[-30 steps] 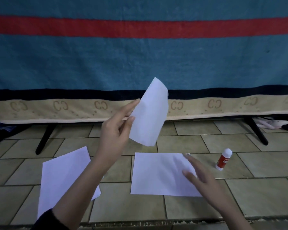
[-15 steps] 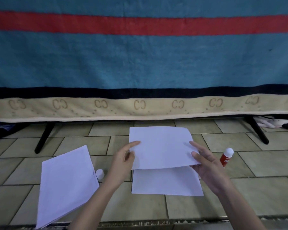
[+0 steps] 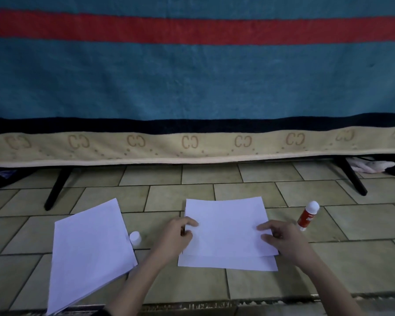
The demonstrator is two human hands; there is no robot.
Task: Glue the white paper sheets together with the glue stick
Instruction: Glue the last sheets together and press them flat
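Note:
A white paper sheet (image 3: 226, 224) lies on top of a second white sheet (image 3: 228, 263) on the tiled floor, shifted slightly away from me so the lower sheet's near edge shows. My left hand (image 3: 176, 236) pinches the top sheet's left edge. My right hand (image 3: 281, 238) holds its right edge with fingers on top. The red glue stick (image 3: 307, 215), white at its upper end, stands just right of my right hand. A small white cap (image 3: 135, 237) sits left of my left hand. A stack of white sheets (image 3: 89, 247) lies further left.
A blue blanket with a red stripe and beige border (image 3: 192, 87) hangs over a low frame across the back. Black legs (image 3: 57, 188) (image 3: 354, 179) rest on the floor. A pale cloth (image 3: 372, 166) lies under the frame at right. A ridged edge (image 3: 203, 305) runs along the floor close to me.
The sheet was held up in my left hand alone, then taken in both hands and lowered onto the sheet on the floor. The view tilted down slightly.

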